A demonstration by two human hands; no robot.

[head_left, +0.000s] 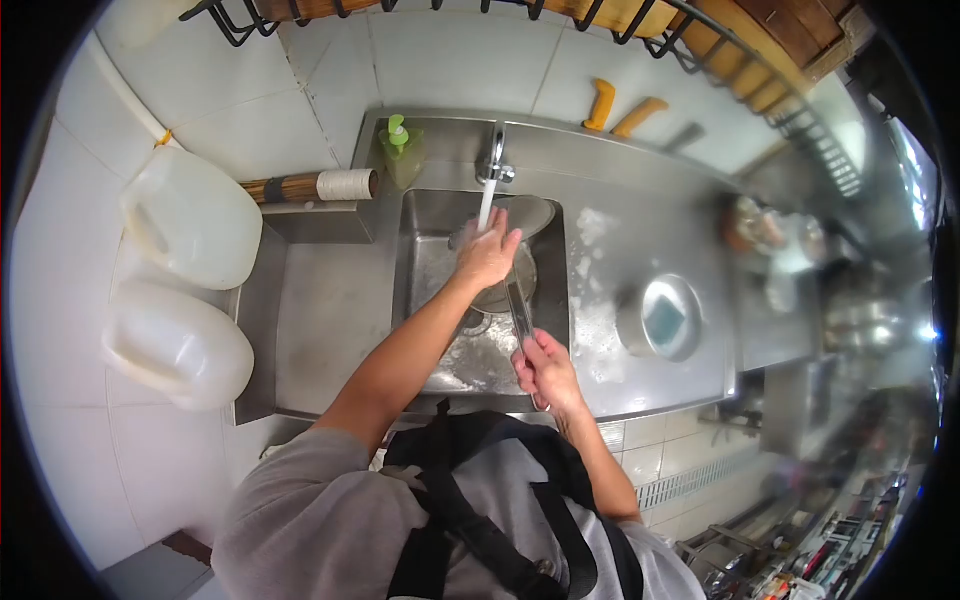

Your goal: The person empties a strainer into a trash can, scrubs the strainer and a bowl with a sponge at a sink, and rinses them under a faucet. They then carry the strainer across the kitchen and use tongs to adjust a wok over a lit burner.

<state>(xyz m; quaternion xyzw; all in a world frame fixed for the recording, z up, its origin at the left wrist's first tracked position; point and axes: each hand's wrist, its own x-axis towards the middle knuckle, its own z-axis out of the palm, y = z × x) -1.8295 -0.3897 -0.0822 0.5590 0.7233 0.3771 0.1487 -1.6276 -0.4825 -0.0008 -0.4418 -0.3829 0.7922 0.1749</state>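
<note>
while water (487, 205) runs from the tap (499, 150), long-handled utensil (520, 310) is on the near side of tap, over the sink basin (404, 270), handle end pointing away from tap. looks metal, so prob stiff & not fragile; wt hard to judge, prob moderate. wet, so likely slippery; best hold = full wrap mid-handle, 2nd hand steadying the far end. round-ish metal (532, 213) just rt of tap's stream, partly hidden; can't tell if it's the utensil's head or separate. rt hand (546, 368), farther from tap than the other, has fingers curled snug round the lower handle, forearm angling in from the rt. lt hand (487, 255), just below tap at the stream, arm reached out nearly straight, fingers extended, close together, no grip seen; can't tell if palm touches metal. suds (595, 225) rt of tap; dish (690, 345) w/ sponge (665, 318) farther rt & nearer side.
</note>
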